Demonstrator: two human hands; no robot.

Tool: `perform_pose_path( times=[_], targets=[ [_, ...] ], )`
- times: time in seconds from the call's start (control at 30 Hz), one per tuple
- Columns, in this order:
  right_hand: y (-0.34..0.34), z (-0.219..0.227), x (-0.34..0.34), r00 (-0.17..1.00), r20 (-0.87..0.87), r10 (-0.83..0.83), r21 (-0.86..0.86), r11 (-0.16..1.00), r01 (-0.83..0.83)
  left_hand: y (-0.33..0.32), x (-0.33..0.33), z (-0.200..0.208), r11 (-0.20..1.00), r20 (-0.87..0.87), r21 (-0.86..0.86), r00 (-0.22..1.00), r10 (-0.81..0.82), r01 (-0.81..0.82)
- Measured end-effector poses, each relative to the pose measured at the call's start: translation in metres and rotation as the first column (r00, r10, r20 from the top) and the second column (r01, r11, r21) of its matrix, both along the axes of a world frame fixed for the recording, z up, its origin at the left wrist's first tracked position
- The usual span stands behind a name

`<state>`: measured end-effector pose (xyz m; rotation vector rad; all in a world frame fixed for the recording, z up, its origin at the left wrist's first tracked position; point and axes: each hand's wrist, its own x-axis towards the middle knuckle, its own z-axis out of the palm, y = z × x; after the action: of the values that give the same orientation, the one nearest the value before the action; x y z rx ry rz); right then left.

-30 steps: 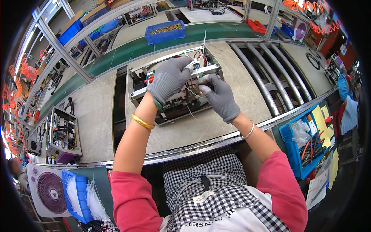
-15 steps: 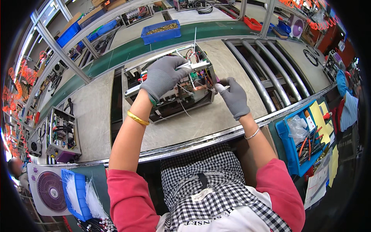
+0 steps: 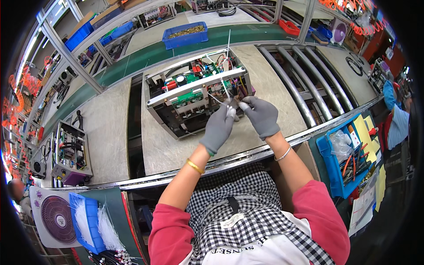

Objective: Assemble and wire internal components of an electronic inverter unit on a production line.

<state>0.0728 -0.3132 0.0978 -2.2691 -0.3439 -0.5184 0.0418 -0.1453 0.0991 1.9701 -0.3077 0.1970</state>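
An open metal-framed electronic unit with green circuit boards and wires sits on the worktop in front of me. My left hand, gloved in grey, is at the lower right of its near side. Its fingers pinch a white cable tie that runs down across the frame. Close beside it, my right hand, also gloved, has thumb and finger together at the unit's near right corner. Whatever those right fingertips hold is too small to make out. Another white cable tie sticks up from the unit's far right part.
Metal rollers lie right of the worktop. A blue tool bin stands at right. Beyond the unit, a blue tray holds small brass-coloured parts. At lower left are a fan and a blue bin of white ties.
My left hand has come off the unit's top, moving right and toward me to its near side. My right hand has shifted slightly left and nearer. The unit has turned a little.
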Motion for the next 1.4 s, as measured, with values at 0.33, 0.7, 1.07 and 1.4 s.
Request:
perform_pose_path(
  times=[0.33, 0.7, 1.07, 1.4],
  targets=[
    [0.002, 0.009, -0.004, 0.877, -0.373, 0.303, 0.338, 0.925, -0.176, 0.007, 0.013, -0.026, 0.948, -0.117, -0.304, 0.984, -0.134, 0.093],
    [0.032, 0.013, 0.002, 0.698, -0.442, 0.564, 0.49, 0.803, -0.339, 0.021, -0.015, -0.03, 0.928, -0.046, -0.34, 0.988, 0.145, -0.152],
    [0.037, -0.005, 0.036, 0.975, 0.012, 0.221, -0.26, 0.942, -0.211, 0.021, -0.009, -0.039, 0.974, 0.103, -0.069, 0.97, 0.221, -0.214],
    [0.036, -0.004, 0.039, 0.966, -0.016, 0.259, -0.41, 0.879, -0.243, 0.021, -0.012, -0.056, 0.847, 0.181, 0.409, 0.94, 0.289, -0.339]
  ],
)
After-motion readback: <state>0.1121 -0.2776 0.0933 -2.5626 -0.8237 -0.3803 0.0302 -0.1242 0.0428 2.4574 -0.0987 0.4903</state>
